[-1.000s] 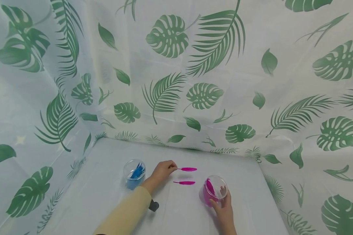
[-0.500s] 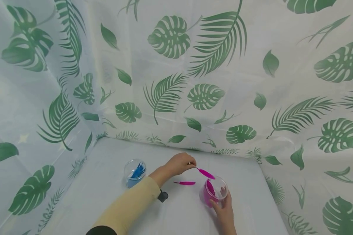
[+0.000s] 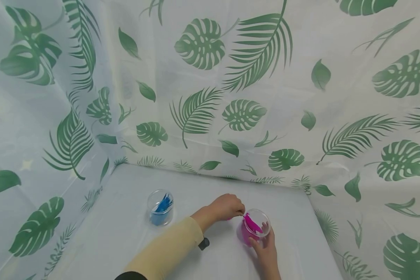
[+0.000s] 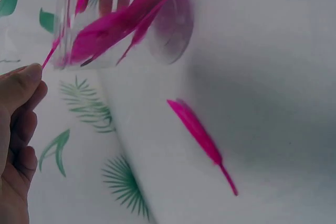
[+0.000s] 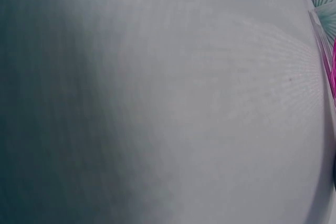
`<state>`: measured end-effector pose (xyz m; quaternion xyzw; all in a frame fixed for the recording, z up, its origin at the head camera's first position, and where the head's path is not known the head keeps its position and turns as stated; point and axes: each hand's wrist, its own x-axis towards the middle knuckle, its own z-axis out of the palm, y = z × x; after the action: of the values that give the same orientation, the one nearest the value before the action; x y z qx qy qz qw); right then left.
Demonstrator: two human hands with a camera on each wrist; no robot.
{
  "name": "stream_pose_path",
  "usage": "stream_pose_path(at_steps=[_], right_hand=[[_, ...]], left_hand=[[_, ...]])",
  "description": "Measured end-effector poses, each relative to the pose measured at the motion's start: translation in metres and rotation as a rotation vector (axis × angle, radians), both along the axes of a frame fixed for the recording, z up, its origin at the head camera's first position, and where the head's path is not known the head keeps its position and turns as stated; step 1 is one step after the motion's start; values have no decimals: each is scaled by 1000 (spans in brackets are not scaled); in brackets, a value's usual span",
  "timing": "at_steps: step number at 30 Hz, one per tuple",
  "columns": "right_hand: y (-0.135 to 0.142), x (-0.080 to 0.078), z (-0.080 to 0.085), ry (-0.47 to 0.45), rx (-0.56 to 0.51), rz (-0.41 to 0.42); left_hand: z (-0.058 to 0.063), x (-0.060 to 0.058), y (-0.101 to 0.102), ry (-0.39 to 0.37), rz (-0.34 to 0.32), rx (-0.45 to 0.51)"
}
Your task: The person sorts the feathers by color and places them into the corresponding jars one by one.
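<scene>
My left hand (image 3: 225,207) pinches the quill end of a magenta feather (image 4: 51,53) at the mouth of a clear plastic cup (image 4: 176,35); its vane dips inside the rim. Several magenta feathers (image 4: 115,30) lie in that cup. My right hand (image 3: 267,251) grips the cup from its right side, fingers wrapped round the wall. Another magenta feather (image 4: 198,132) lies loose on the white table; in the head view my left hand hides most of it. The right wrist view catches only a sliver of the cup (image 5: 326,61) at its right edge.
A second clear cup (image 3: 149,206) with blue feathers (image 3: 164,203) stands on the left of the white table (image 3: 133,241). Leaf-patterned sheets (image 3: 210,77) hang behind the table and at its left. My left forearm crosses the table's front.
My left hand has carried the pinched feather rightward from the table's middle, then lowered its vane into the mouth of the cup. The right hand and its cup have stayed in place.
</scene>
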<state>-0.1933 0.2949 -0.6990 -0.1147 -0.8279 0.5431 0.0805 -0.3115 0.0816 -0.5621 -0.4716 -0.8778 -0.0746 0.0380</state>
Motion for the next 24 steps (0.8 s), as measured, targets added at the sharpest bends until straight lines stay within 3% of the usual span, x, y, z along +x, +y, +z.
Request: stream_pose_path(at_steps=[8,17,20,24], right_hand=[[4,2,1,20,25,15],[2,3,-1,36,8,14],[1,1,-2,46,3,4],[1,0,-2,21,0,-9]], left_hand=[[-12,9,15,-37,18,-30],[-8,8,10,-21,-19,42],[-14,0,-5,-119,74,126],[-35,-15,-36,-297,311,320]])
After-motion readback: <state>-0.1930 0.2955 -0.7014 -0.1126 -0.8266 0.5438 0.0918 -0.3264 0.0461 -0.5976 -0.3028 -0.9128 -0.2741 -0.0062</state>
